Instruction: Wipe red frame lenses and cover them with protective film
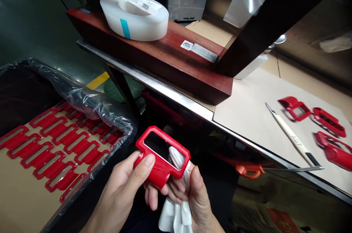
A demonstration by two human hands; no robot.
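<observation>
The left hand (118, 192) pinches a red plastic frame (157, 176) steady. The right hand (191, 198) clenches a white cloth (176, 218); its tip pokes through the opening.

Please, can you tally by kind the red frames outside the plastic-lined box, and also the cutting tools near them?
Red plastic frames: 4 (3 on the paper sheet, 1 in the left hand)
Craft knife: 1
Orange-handled scissors: 1
Total: 6
</observation>
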